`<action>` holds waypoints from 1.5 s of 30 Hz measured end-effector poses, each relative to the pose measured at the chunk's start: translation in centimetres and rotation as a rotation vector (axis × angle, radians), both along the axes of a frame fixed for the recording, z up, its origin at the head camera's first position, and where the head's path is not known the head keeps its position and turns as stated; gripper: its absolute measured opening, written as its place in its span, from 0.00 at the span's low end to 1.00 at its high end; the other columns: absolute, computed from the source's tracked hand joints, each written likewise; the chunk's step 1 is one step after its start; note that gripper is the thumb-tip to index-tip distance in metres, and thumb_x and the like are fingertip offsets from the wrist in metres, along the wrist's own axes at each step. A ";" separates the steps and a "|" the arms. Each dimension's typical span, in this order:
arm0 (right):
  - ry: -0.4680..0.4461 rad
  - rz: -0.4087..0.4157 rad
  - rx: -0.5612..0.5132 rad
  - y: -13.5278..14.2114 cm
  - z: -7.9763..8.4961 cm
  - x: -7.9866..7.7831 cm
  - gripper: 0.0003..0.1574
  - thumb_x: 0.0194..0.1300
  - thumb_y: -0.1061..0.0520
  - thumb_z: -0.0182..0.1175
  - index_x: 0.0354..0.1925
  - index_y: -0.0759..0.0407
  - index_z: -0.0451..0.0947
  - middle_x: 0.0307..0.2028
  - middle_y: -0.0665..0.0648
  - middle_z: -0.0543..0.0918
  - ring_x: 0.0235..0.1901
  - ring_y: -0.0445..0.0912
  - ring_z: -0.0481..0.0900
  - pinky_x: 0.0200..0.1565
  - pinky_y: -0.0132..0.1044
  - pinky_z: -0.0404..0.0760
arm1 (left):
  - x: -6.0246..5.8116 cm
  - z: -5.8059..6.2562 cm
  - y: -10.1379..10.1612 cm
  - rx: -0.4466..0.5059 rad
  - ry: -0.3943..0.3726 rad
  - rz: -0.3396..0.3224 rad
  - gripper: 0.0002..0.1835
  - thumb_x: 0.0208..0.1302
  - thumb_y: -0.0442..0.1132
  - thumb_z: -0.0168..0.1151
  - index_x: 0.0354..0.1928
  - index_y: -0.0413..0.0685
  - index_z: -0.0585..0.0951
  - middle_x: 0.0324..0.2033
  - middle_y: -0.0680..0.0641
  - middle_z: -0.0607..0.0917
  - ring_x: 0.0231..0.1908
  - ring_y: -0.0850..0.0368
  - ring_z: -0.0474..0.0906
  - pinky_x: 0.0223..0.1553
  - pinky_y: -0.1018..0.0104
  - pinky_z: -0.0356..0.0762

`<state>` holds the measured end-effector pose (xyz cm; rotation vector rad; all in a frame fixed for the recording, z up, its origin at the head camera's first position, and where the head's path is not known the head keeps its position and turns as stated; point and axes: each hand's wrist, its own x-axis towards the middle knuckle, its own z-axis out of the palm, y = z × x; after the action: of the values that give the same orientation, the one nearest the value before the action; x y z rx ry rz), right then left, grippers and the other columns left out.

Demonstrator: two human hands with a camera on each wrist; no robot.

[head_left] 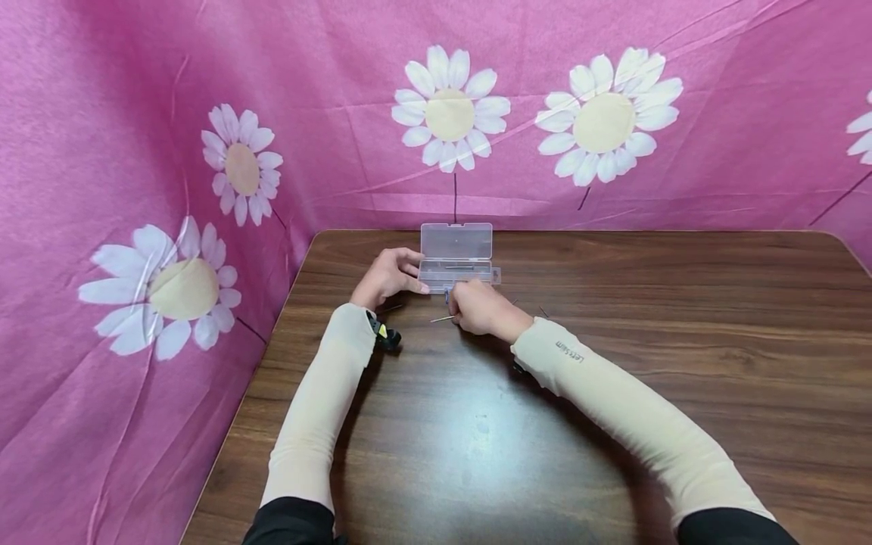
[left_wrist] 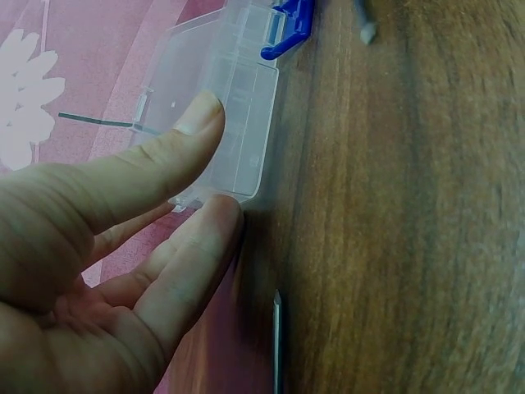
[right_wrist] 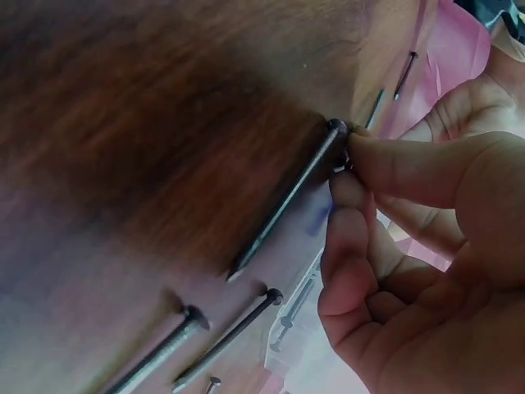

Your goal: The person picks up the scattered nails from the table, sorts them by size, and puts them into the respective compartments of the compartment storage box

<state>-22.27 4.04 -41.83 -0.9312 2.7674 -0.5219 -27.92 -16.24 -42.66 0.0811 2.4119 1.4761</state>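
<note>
A clear plastic box [head_left: 456,278] stands at the back of the table, lid raised, with a blue latch [left_wrist: 293,31] at its front. My left hand [head_left: 391,274] holds its left end, thumb at the front corner and fingers farther back. A thin nail [head_left: 466,266] lies in the box. Just in front of it, my right hand [head_left: 480,306] has thumb and index finger pinched together at the head of a nail [right_wrist: 283,201], whose shank slants away from the fingertips. Another nail [head_left: 441,319] shows left of this hand, partly hidden by it.
Loose nails lie on the table: one nail [head_left: 391,309] near my left wrist, and others to the right, including a nail [right_wrist: 234,336] and a thicker nail [right_wrist: 164,349]. Pink flowered cloth [head_left: 354,136] hangs behind and left of the wooden table [head_left: 647,341].
</note>
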 end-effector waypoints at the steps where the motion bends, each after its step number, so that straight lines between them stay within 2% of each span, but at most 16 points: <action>1: 0.001 0.003 0.011 -0.1 0.0 0.0 0.09 0.48 0.64 0.62 0.19 0.51 0.78 0.19 0.45 0.76 0.23 0.44 0.74 0.28 0.37 0.74 | 0.0 0.0 0.0 -0.002 0.002 0.001 0.38 0.33 0.29 0.77 0.54 0.45 0.76 0.37 0.39 0.82 0.35 0.52 0.79 0.37 0.64 0.75; 5: -0.019 0.003 0.089 -0.3 0.0 0.1 0.12 0.49 0.66 0.58 0.17 0.51 0.74 0.18 0.47 0.75 0.23 0.45 0.74 0.26 0.37 0.74 | 0.0 -0.1 -0.1 -0.004 0.018 -0.001 0.38 0.32 0.29 0.78 0.54 0.45 0.76 0.36 0.40 0.83 0.34 0.52 0.80 0.36 0.65 0.76; 11: -0.026 0.017 0.193 -0.5 -0.1 0.2 0.12 0.52 0.65 0.58 0.17 0.52 0.70 0.20 0.50 0.74 0.24 0.46 0.73 0.26 0.39 0.74 | 0.0 -0.2 -0.2 0.000 0.015 -0.001 0.38 0.32 0.29 0.78 0.54 0.45 0.76 0.36 0.40 0.83 0.34 0.53 0.80 0.36 0.65 0.76; 17: -0.050 0.021 0.094 -0.1 0.5 -0.1 0.13 0.49 0.69 0.55 0.18 0.54 0.68 0.17 0.50 0.69 0.22 0.45 0.70 0.26 0.37 0.72 | 0.1 -0.3 -0.3 -0.002 0.011 -0.002 0.38 0.32 0.30 0.78 0.54 0.46 0.76 0.36 0.40 0.83 0.35 0.52 0.79 0.37 0.64 0.75; 24: -0.068 -0.046 -0.054 1.1 1.5 -1.9 0.15 0.41 0.74 0.46 0.18 0.55 0.70 0.18 0.50 0.71 0.24 0.45 0.70 0.31 0.38 0.72 | 0.0 -0.3 -0.3 0.002 0.001 -0.006 0.39 0.32 0.31 0.78 0.55 0.46 0.75 0.37 0.40 0.83 0.35 0.52 0.79 0.37 0.65 0.75; 29: -0.059 -0.120 -0.112 2.0 1.7 -3.5 0.13 0.53 0.70 0.49 0.24 0.59 0.79 0.27 0.50 0.80 0.29 0.45 0.75 0.41 0.41 0.74 | 0.0 -0.1 -0.2 -0.003 0.001 -0.007 0.39 0.32 0.31 0.78 0.55 0.46 0.75 0.37 0.40 0.83 0.35 0.52 0.80 0.38 0.64 0.75; 32: -0.061 -0.163 -0.119 2.5 1.6 -4.3 0.13 0.58 0.66 0.50 0.26 0.59 0.81 0.29 0.51 0.82 0.30 0.46 0.77 0.43 0.41 0.74 | 0.1 0.0 -0.2 -0.017 0.000 -0.007 0.40 0.31 0.31 0.78 0.55 0.47 0.76 0.38 0.40 0.82 0.35 0.52 0.79 0.39 0.64 0.74; 35: -0.060 -0.194 -0.126 2.8 1.6 -5.0 0.13 0.59 0.64 0.51 0.25 0.59 0.82 0.27 0.50 0.82 0.29 0.46 0.76 0.41 0.41 0.73 | 0.1 0.0 -0.2 -0.027 -0.002 -0.006 0.39 0.32 0.32 0.79 0.55 0.48 0.76 0.38 0.41 0.82 0.36 0.52 0.79 0.39 0.63 0.74; 40: -0.048 -0.219 -0.121 2.9 1.5 -5.7 0.17 0.60 0.61 0.52 0.16 0.57 0.78 0.18 0.50 0.77 0.24 0.47 0.74 0.37 0.39 0.72 | 0.1 0.0 -0.3 -0.025 -0.006 -0.006 0.39 0.32 0.32 0.78 0.55 0.49 0.76 0.38 0.42 0.82 0.37 0.52 0.78 0.40 0.63 0.74; 45: -0.053 -0.239 -0.131 2.8 1.6 -6.2 0.16 0.59 0.62 0.52 0.17 0.59 0.79 0.17 0.49 0.76 0.24 0.47 0.73 0.37 0.40 0.72 | 0.1 -0.1 -0.3 -0.024 -0.013 -0.003 0.39 0.32 0.33 0.79 0.55 0.50 0.76 0.39 0.42 0.82 0.38 0.52 0.78 0.41 0.62 0.73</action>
<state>-28.46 6.84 -40.26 -0.6015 2.8402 -0.7610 -27.85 -16.56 -42.73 0.0697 2.4176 1.4424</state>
